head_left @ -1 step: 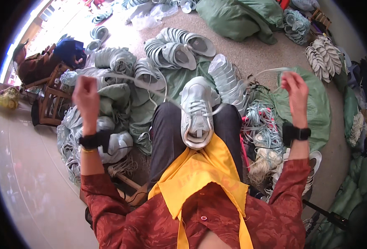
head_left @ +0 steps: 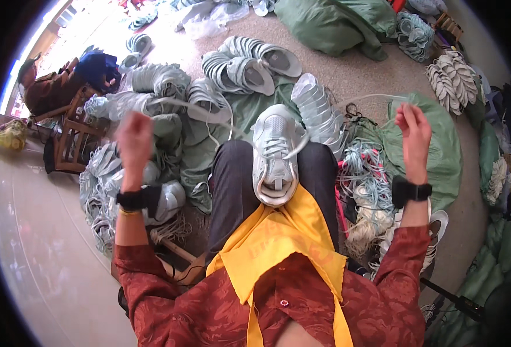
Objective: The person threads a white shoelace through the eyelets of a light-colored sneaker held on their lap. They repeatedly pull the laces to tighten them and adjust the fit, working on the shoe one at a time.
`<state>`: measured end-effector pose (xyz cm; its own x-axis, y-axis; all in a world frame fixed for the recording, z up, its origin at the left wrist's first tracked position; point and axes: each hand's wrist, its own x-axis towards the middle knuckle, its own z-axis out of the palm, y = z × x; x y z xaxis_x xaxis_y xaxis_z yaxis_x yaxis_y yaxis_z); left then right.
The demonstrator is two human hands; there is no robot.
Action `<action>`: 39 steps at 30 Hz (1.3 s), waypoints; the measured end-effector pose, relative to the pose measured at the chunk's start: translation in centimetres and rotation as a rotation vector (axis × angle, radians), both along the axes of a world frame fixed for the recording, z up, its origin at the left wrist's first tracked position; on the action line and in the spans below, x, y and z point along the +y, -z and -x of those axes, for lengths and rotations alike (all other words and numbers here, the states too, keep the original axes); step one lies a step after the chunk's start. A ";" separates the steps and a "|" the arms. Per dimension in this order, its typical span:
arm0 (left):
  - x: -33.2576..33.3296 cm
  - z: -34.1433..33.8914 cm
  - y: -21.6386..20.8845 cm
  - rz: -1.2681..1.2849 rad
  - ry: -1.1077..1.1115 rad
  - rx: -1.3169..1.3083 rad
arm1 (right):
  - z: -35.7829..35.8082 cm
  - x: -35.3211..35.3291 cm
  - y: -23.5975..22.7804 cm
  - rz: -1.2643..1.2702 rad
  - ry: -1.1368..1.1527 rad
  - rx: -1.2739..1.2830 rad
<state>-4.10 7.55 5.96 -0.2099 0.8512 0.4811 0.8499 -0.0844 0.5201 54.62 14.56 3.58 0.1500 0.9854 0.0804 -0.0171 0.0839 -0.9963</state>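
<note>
A pale grey sneaker (head_left: 276,147) rests between my thighs, its toe pointing away from me. White shoelace (head_left: 209,115) is threaded through its eyelets, and the two ends stretch out to either side. My left hand (head_left: 134,139), smeared by motion, is closed at the left end of the lace. Fingertips of my right hand (head_left: 411,130) pinch the other end, raised at the right. Both hands are well apart from the shoe. Beneath the sneaker's heel lies my yellow apron (head_left: 278,231).
Nested shoe uppers (head_left: 238,69) lie ahead on green cloth. Bundled laces (head_left: 365,185) hang at my right, beside a green sack (head_left: 434,156). More shoes (head_left: 102,191) are heaped at my left, near a wooden chair (head_left: 73,139). Large green sacks (head_left: 330,26) sit farther off.
My left hand has come slightly inward and down toward me. My right hand has shifted a little lower. The lace ends have slackened slightly; the sneaker stays nearly in place.
</note>
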 end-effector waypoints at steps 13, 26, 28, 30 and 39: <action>-6.7 -14.4 6.6 0.793 0.542 -0.900 | 13.0 -9.3 5.9 0.312 -0.480 -0.139; -4.7 -15.9 9.7 0.615 0.465 -1.005 | 16.2 -8.0 7.7 0.200 -0.358 -0.010; -4.6 -15.9 9.7 0.622 0.455 -1.001 | 16.3 -8.3 7.6 0.171 -0.354 -0.040; -4.6 -15.9 9.7 0.627 0.450 -0.998 | 16.4 -8.6 7.5 0.140 -0.344 -0.081; -4.3 -15.9 9.4 0.631 0.458 -0.979 | 16.7 -8.7 6.3 0.072 -0.314 -0.334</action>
